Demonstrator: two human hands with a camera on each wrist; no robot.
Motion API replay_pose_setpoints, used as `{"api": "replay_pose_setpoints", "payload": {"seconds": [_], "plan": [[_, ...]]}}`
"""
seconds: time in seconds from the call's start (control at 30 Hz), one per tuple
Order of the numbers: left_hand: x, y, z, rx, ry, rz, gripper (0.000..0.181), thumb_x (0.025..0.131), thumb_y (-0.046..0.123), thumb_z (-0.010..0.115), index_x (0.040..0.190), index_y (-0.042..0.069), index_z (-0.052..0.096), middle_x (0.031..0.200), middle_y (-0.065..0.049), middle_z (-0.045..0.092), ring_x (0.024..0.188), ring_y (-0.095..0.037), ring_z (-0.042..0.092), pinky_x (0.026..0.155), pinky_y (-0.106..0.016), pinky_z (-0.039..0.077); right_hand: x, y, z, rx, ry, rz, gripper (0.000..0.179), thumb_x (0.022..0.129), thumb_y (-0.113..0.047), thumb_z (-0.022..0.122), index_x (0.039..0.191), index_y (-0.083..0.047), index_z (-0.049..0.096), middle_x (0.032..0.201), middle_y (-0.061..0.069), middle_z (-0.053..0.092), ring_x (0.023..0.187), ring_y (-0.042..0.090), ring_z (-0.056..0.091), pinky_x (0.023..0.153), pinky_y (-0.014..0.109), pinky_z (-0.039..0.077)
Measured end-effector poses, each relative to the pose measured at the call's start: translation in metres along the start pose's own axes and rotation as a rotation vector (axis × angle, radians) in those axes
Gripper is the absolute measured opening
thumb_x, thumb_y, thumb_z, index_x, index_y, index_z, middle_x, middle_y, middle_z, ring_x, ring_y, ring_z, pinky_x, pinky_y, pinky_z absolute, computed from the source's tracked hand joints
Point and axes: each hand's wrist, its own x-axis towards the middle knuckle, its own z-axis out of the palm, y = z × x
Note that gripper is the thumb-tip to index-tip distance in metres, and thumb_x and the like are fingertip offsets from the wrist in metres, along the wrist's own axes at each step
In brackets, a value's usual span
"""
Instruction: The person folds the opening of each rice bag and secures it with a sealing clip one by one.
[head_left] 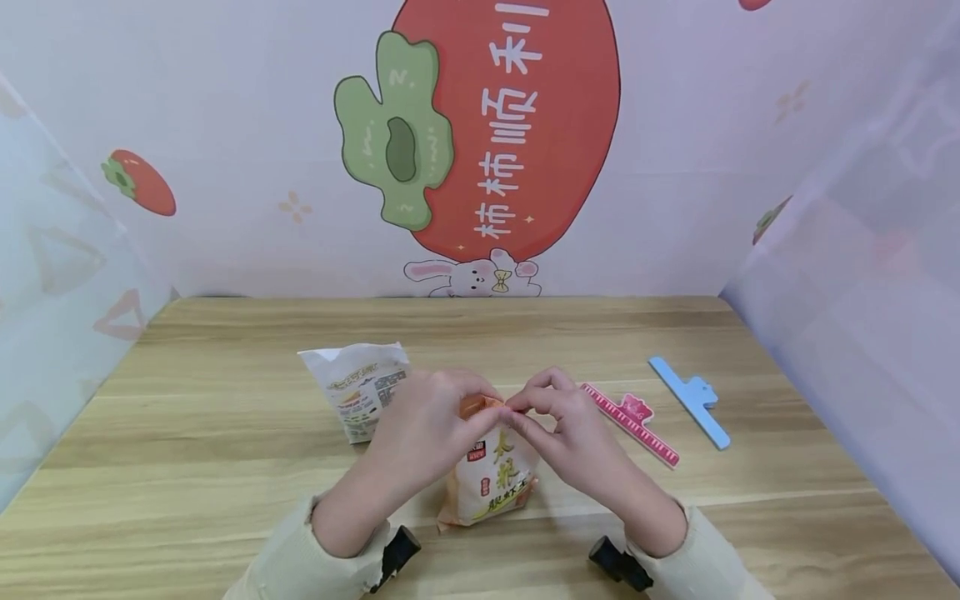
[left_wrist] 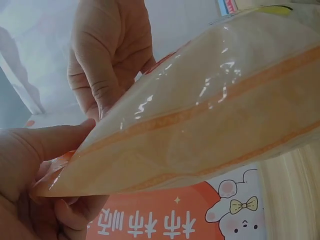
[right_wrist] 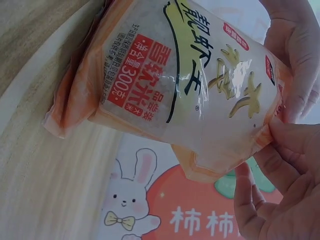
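A small cream and orange bag of rice [head_left: 491, 479] stands upright on the table in front of me, its top between both hands. My left hand [head_left: 423, 425] pinches the left part of the top edge between thumb and fingers. At the right part of that edge, my right hand [head_left: 566, 429] pinches the film, fingertips close to the left thumb. Gold and black lettering and a red label [right_wrist: 140, 80] show on the bag's front in the right wrist view. The left wrist view shows its glossy side panel [left_wrist: 190, 145] with orange stripes.
Behind my left hand stands a white printed packet [head_left: 360, 392], partly hidden by that hand. To the right lie a pink ruler-like clip [head_left: 633, 421] and a light blue clip [head_left: 690, 400] on the wooden table [head_left: 187, 467]. A printed cloth [head_left: 247, 125] hangs behind the table.
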Motion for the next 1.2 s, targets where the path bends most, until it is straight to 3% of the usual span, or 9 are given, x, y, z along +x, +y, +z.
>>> {"api": "replay_pose_setpoints", "payload": {"seconds": [0.27, 0.47, 1.0, 1.2], "plan": [[-0.003, 0.001, 0.002, -0.004, 0.032, 0.028, 0.006, 0.083, 0.018, 0.081, 0.08, 0.013, 0.079, 0.08, 0.005, 0.075, 0.061, -0.003, 0.059, 0.053, -0.015, 0.043, 0.003, 0.001, -0.004, -0.016, -0.018, -0.02, 0.002, 0.085, -0.016, 0.078, 0.085, -0.017, 0.077, 0.087, -0.008, 0.065, 0.099, 0.012, 0.049, 0.07, 0.025, 0.047], [-0.003, -0.002, 0.002, -0.021, 0.061, 0.06, 0.005, 0.082, 0.017, 0.081, 0.079, 0.013, 0.079, 0.078, 0.005, 0.075, 0.06, -0.001, 0.058, 0.052, -0.015, 0.043, 0.007, 0.003, -0.009, -0.032, -0.067, -0.037, 0.01, 0.082, -0.015, 0.08, 0.079, -0.021, 0.073, 0.08, -0.014, 0.068, 0.1, 0.013, 0.046, 0.077, 0.031, 0.046], [-0.002, -0.007, -0.005, 0.019, 0.069, 0.07, 0.005, 0.08, 0.017, 0.083, 0.078, 0.015, 0.079, 0.077, 0.005, 0.075, 0.059, -0.001, 0.058, 0.05, -0.015, 0.04, 0.009, 0.012, -0.013, -0.026, -0.196, 0.028, 0.014, 0.082, -0.012, 0.081, 0.078, -0.02, 0.07, 0.079, -0.015, 0.063, 0.098, 0.014, 0.043, 0.077, 0.028, 0.047], [-0.002, -0.007, -0.008, 0.025, 0.058, 0.05, 0.005, 0.081, 0.018, 0.082, 0.077, 0.015, 0.079, 0.077, 0.005, 0.075, 0.058, 0.0, 0.056, 0.049, -0.016, 0.04, 0.009, 0.014, -0.014, -0.071, -0.229, 0.058, 0.012, 0.082, -0.012, 0.08, 0.079, -0.019, 0.071, 0.077, -0.015, 0.062, 0.098, 0.015, 0.044, 0.078, 0.027, 0.047]]}}
